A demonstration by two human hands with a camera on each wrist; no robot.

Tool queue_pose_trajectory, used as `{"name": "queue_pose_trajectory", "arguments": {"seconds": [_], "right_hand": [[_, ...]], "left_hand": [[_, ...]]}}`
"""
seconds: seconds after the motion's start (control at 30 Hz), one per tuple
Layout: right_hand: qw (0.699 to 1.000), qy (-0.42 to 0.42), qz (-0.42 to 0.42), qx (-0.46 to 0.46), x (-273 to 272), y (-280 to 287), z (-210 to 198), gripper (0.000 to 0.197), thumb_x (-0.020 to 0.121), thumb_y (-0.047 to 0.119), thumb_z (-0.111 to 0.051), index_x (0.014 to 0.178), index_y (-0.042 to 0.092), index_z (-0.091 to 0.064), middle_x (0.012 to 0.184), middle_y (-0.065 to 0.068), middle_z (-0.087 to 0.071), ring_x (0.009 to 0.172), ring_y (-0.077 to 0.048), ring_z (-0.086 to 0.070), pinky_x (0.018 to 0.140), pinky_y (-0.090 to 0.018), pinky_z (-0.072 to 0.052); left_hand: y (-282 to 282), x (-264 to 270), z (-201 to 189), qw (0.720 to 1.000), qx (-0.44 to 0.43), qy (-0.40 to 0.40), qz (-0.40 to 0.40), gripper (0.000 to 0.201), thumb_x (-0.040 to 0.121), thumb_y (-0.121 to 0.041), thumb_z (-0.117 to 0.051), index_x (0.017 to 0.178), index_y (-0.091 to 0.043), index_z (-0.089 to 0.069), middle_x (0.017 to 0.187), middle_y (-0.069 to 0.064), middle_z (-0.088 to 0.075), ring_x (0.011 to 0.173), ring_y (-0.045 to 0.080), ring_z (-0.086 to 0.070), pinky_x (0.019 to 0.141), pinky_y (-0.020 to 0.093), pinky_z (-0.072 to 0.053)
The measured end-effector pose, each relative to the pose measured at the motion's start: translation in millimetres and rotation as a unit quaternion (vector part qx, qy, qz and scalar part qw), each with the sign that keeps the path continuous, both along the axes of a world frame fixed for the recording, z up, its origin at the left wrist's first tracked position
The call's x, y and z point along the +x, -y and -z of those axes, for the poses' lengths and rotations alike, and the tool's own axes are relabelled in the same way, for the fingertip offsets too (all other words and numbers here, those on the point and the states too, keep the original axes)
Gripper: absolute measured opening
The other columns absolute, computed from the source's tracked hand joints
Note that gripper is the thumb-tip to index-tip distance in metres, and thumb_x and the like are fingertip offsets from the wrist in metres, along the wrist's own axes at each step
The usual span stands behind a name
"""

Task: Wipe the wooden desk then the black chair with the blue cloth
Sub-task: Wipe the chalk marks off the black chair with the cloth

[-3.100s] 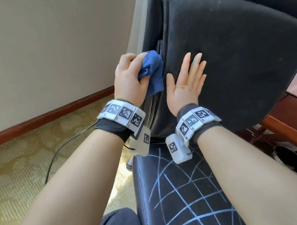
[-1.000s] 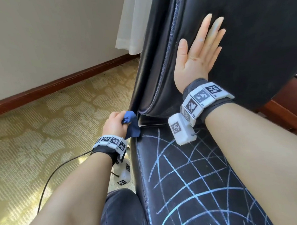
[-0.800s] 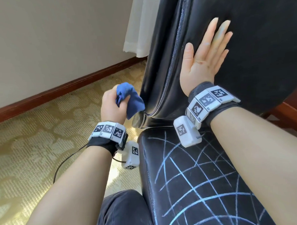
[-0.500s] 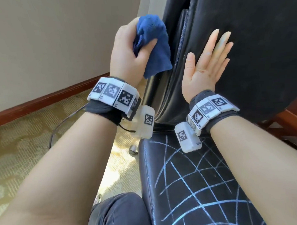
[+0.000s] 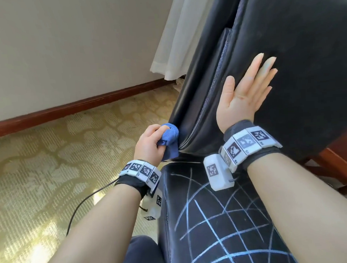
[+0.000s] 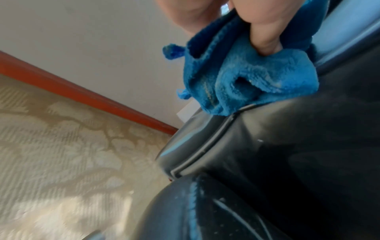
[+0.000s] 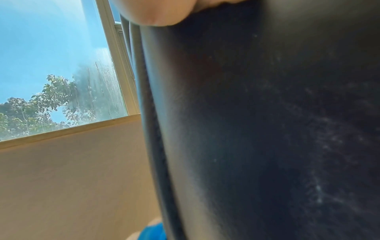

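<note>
Left hand (image 5: 149, 145) dropped low, grip clenching bunched blue cloth (image 5: 169, 140) against upright black chair (image 5: 304, 67), right hand (image 5: 244, 95) flat.

The left hand (image 5: 148, 145) presses the cloth (image 5: 170, 138) against the chair (image 5: 303, 48) backrest's lower left edge; the right hand (image 5: 244, 97) lies flat on the backrest front.

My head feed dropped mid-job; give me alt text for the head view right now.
The left hand grips the bunched blue cloth against the lower side edge of the black chair backrest. The right hand presses flat on the backrest.
</note>
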State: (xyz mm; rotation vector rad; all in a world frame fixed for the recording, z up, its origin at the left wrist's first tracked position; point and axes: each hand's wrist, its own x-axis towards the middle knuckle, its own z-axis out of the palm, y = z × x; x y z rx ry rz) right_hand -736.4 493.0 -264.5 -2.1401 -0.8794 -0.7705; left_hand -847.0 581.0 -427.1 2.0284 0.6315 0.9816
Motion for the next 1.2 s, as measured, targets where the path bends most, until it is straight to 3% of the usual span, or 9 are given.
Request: {"name": "queue_pose_trajectory", "arguments": {"seconds": [0.13,0.23,0.3,0.43,0.53,0.63,0.77,0.97,1.2], "right_hand": [[1.000,0.003,0.016,0.011,-2,0,0,0.064,0.095,0.039,-0.020,0.149,0.005,-0.011,0.155,-0.020,-0.003,0.143,-0.038,-0.002,0.113,-0.051,-0.005],[1.000,0.004,0.016,0.022,-5,2,1,0.062,0.097,0.036,-0.023,0.149,0.005,-0.011,0.156,-0.020,-0.003,0.143,-0.037,-0.002,0.114,-0.049,-0.005],[0.999,-0.021,0.009,0.041,-15,2,4,0.062,0.096,0.034,-0.026,0.149,0.005,-0.011,0.156,-0.020,-0.002,0.143,-0.037,-0.001,0.114,-0.049,-0.005],[0.995,0.015,-0.051,-0.085,-52,12,25,0.071,0.084,0.032,-0.051,0.147,0.011,-0.023,0.152,-0.030,-0.001,0.138,-0.050,0.001,0.109,-0.059,-0.006],[0.884,0.251,-0.214,-0.332,-61,33,55,0.049,0.070,0.018,-0.067,0.118,0.020,-0.059,0.148,-0.013,-0.019,0.137,-0.038,-0.014,0.110,-0.057,-0.005],[0.750,0.357,-0.275,-0.485,-37,42,64,0.024,0.071,0.010,-0.062,0.093,0.014,-0.070,0.145,-0.009,-0.039,0.136,-0.026,-0.027,0.115,-0.047,0.005],[0.691,0.423,-0.219,-0.543,-11,34,69,0.037,0.075,0.011,-0.041,0.095,0.014,-0.072,0.115,-0.007,-0.065,0.121,-0.025,-0.051,0.115,-0.043,0.002],[0.731,0.463,-0.233,-0.443,3,27,89,0.029,0.071,0.006,-0.042,0.086,0.015,-0.065,0.098,-0.002,-0.066,0.110,-0.021,-0.044,0.112,-0.039,-0.013],[0.755,0.471,-0.234,-0.392,11,22,90,0.020,0.070,0.007,-0.045,0.076,0.014,-0.062,0.088,0.000,-0.064,0.105,-0.020,-0.047,0.109,-0.035,-0.015]], "left_hand": [[-11,-15,22,0.992,-0.063,-0.100,0.052,0.032,0.082,-0.007,-0.052,0.111,-0.009,-0.064,0.111,0.008,-0.058,0.103,0.024,-0.054,0.077,0.022,-0.034],[-20,-33,37,0.986,-0.108,-0.119,0.031,0.008,0.082,-0.010,-0.054,0.088,-0.011,-0.058,0.088,0.005,-0.056,0.091,0.026,-0.052,0.071,0.026,-0.032],[-21,-42,35,0.988,-0.120,-0.097,0.027,0.014,0.082,-0.012,-0.056,0.077,-0.021,-0.047,0.078,-0.002,-0.050,0.082,0.023,-0.047,0.066,0.028,-0.030],[-17,-47,21,0.983,-0.152,-0.106,0.007,0.009,0.085,-0.013,-0.061,0.092,-0.018,-0.056,0.090,0.002,-0.054,0.088,0.018,-0.046,0.071,0.024,-0.030],[-15,-48,30,0.975,-0.198,-0.100,-0.020,0.025,0.084,-0.017,-0.061,0.109,-0.013,-0.059,0.103,0.009,-0.059,0.098,0.024,-0.054,0.079,0.026,-0.037],[-10,-52,41,0.967,-0.229,-0.100,-0.054,0.035,0.083,-0.017,-0.064,0.118,-0.012,-0.057,0.112,0.010,-0.056,0.102,0.025,-0.054,0.085,0.030,-0.040],[3,-38,37,0.970,-0.238,-0.047,-0.036,0.031,0.083,-0.014,-0.066,0.113,-0.012,-0.059,0.108,0.004,-0.052,0.092,0.015,-0.051,0.077,0.024,-0.040],[5,2,37,0.983,-0.178,-0.007,-0.048,0.023,0.081,-0.003,-0.063,0.104,-0.008,-0.064,0.097,-0.003,-0.052,0.090,0.012,-0.048,0.070,0.016,-0.029],[-9,19,75,0.970,-0.199,-0.126,-0.066,0.018,0.084,-0.005,-0.054,0.101,-0.008,-0.062,0.101,0.006,-0.056,0.088,0.023,-0.053,0.065,0.027,-0.031]]}}
